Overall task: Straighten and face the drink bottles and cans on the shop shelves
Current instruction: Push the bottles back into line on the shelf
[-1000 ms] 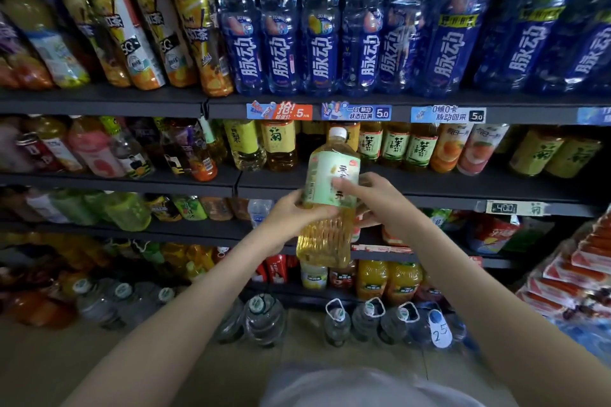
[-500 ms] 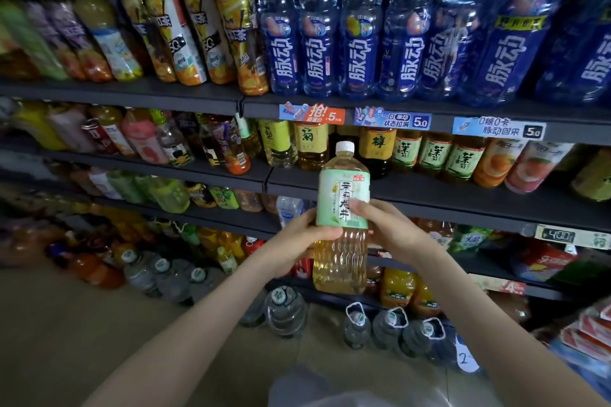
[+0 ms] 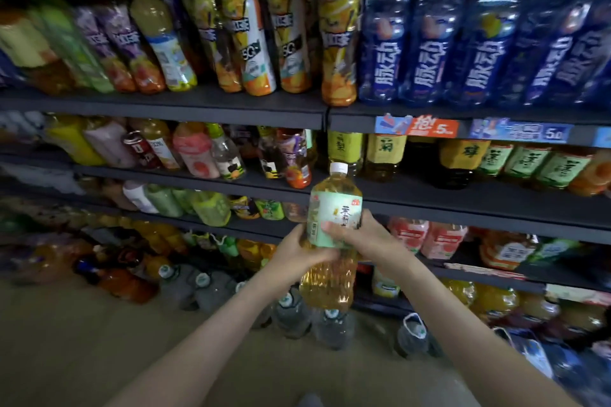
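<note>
Just off the front edge of the shelf (image 3: 446, 205), the tea bottle (image 3: 330, 287) hangs nearly upright between two hands, long axis vertical, white cap up, green label toward the camera. The left hand (image 3: 297, 249) curls its fingers round the bottle's left side, and the right hand (image 3: 372, 238) wraps its fingers round the label. Blue bottles (image 3: 426, 43) line the right end of the shelf above.

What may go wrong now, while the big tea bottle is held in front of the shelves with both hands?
1. The tea bottle is in the air, held at its middle by the left hand and right hand; if the grip slips, it may fall on the water jugs on the floor below.
2. The shelf rows look tight; pushing it in may knock the yellow-label bottles.
</note>
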Demonstrator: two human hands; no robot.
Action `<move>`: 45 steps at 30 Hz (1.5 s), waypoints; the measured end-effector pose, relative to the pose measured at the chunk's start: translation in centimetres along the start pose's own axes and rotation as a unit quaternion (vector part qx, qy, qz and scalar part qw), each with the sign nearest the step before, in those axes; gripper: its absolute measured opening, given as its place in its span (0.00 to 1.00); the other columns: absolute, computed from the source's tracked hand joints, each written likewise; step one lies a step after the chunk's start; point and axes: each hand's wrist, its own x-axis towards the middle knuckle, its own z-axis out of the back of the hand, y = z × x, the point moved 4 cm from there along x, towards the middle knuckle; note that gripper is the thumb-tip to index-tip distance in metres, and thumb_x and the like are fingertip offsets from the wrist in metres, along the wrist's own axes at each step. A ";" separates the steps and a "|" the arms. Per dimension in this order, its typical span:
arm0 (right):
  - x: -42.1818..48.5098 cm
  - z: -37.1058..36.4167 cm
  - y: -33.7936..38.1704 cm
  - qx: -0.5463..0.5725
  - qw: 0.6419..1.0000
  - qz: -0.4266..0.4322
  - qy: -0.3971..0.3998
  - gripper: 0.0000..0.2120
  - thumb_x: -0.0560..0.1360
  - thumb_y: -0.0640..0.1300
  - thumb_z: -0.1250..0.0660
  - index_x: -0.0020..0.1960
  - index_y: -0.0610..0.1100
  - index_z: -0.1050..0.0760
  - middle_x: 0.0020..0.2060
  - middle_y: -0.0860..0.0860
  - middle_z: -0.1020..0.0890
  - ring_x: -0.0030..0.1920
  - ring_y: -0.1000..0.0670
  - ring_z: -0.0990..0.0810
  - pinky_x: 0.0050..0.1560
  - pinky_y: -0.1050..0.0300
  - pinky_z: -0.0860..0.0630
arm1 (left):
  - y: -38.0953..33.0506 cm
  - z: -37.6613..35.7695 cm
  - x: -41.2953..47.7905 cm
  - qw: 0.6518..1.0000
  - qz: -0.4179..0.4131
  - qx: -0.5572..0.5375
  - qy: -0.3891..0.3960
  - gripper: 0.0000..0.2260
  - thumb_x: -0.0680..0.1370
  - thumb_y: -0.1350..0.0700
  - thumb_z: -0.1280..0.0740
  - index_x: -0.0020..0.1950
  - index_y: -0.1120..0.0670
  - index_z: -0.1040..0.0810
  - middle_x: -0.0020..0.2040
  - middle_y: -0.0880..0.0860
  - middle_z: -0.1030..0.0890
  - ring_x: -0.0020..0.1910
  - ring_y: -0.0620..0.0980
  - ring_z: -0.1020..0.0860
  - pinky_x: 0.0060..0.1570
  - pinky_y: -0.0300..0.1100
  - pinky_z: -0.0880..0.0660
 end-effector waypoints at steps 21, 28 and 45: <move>8.9 1.1 -6.8 0.032 0.877 0.238 -0.417 0.26 0.66 0.43 0.22 0.52 0.54 0.36 0.49 0.56 0.24 0.48 0.62 0.23 0.42 0.68 0.27 | -1.2 7.2 18.8 0.870 -0.308 0.149 -0.355 0.29 0.72 0.49 0.28 0.66 0.62 0.34 0.61 0.57 0.28 0.61 0.53 0.28 0.54 0.35 0.33; 9.5 2.1 -7.6 0.020 0.867 0.273 -0.417 0.26 0.64 0.43 0.21 0.52 0.52 0.35 0.49 0.55 0.23 0.45 0.66 0.22 0.40 0.71 0.25 | 0.0 6.1 19.9 0.839 -0.305 0.161 -0.421 0.33 0.71 0.51 0.26 0.68 0.64 0.36 0.62 0.60 0.29 0.61 0.56 0.31 0.57 0.43 0.30; 9.3 1.9 -6.5 0.009 0.888 0.250 -0.386 0.26 0.65 0.40 0.22 0.51 0.52 0.35 0.48 0.56 0.24 0.42 0.69 0.23 0.39 0.73 0.26 | 1.8 11.4 17.8 0.846 -0.310 0.084 -0.425 0.18 0.78 0.56 0.34 0.65 0.60 0.33 0.58 0.53 0.31 0.55 0.49 0.29 0.52 0.39 0.30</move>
